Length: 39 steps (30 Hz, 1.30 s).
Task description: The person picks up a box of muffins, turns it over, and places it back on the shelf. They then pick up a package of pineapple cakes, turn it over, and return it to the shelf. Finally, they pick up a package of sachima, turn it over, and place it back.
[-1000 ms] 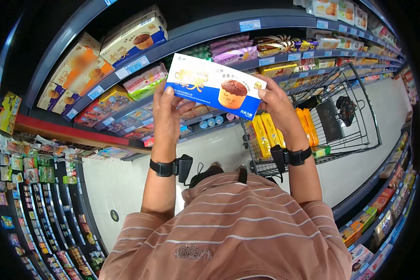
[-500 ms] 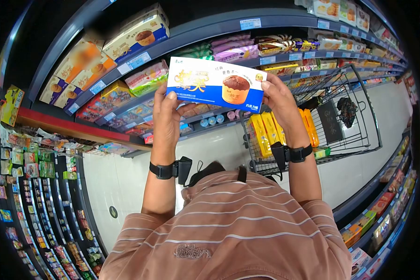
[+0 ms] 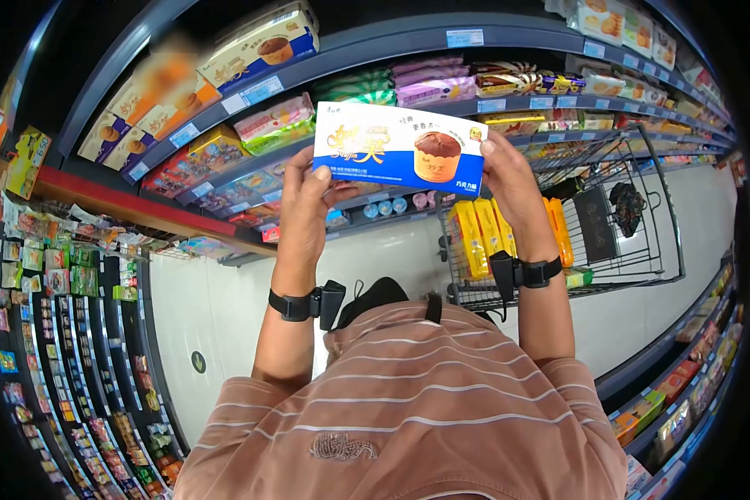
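A white and blue muffin box [image 3: 375,158], with a chocolate muffin printed at its right, is held up between my two hands. My left hand [image 3: 306,200] grips its left end, the thumb on the printed front. At the right end my right hand [image 3: 508,179] is closed on it, thumb near the upper corner. The box hides part of the shelf behind it. Similar muffin boxes [image 3: 262,46] stand on the upper shelf at the left.
A wire shopping cart [image 3: 642,283] stands to the right, holding yellow packages [image 3: 472,237] and a dark bag-like bundle [image 3: 627,208]. Snack shelves [image 3: 367,50] run across the front. More shelving [image 3: 83,367] lines the left, with another row [image 3: 675,383] at lower right.
The muffin box stays in both hands and has turned slightly more level. Shelves and cart have shifted a little to the right in view.
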Motion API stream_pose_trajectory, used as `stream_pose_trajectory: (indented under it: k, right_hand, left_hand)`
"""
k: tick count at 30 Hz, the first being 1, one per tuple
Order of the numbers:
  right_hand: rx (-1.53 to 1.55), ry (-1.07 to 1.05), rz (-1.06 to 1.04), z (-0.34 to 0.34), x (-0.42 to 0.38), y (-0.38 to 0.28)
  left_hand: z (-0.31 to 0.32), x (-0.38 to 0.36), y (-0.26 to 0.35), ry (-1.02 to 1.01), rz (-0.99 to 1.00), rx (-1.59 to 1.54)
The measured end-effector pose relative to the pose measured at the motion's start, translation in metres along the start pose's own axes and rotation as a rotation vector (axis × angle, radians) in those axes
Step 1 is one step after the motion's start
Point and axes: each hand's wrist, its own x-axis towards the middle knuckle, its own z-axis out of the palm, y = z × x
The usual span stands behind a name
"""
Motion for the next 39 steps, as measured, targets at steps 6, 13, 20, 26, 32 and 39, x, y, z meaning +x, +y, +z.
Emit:
stream_pose_trajectory:
  k: [6,13,20,26,32,39]
  right_hand:
    - [0.064,-0.005,0.013,-0.002,0.000,0.010]
    - [0.157,0.024,0.051,-0.006,0.000,0.023]
    - [0.205,0.065,0.106,0.001,0.003,0.020]
    - [0.196,0.039,0.128,0.021,0.012,0.019]
    - [0.269,0.057,0.158,0.038,0.033,0.033]
    - [0.486,0.134,0.265,0.039,0.064,0.074]
  left_hand:
    - [0.002,-0.006,0.006,0.021,-0.008,0.079]
    - [-0.003,-0.002,0.004,-0.034,0.010,0.129]
    - [-0.017,0.016,-0.002,-0.072,0.025,0.144]
    - [-0.034,0.037,0.012,-0.135,0.050,0.149]
    - [-0.036,0.048,0.021,-0.258,0.189,0.012]
    - [-0.024,0.057,0.028,-0.374,0.380,0.278]
